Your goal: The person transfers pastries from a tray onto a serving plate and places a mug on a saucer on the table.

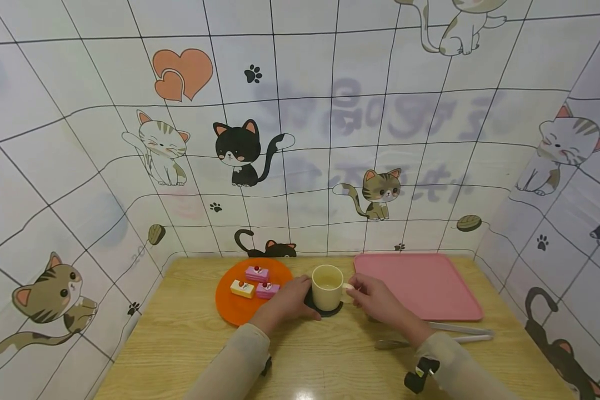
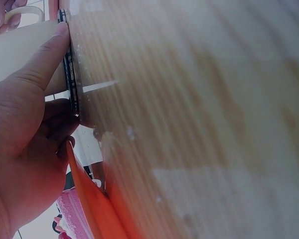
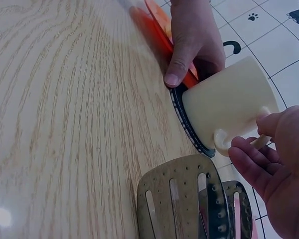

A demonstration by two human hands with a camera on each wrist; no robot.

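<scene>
A cream mug stands upright on a dark round coaster near the middle of the wooden table. My right hand pinches the mug's handle between thumb and fingers. From the other side, my left hand grips the coaster by its edge, its thumb along the near rim and its other fingers behind. Seen from the left wrist, the coaster lies flat on the table under the mug, and the fingers behind it are partly hidden.
Left of the mug is an orange plate with small pink and yellow toy cakes, close to my left hand. A pink tray lies at right. Metal tongs with slotted ends lie under my right forearm.
</scene>
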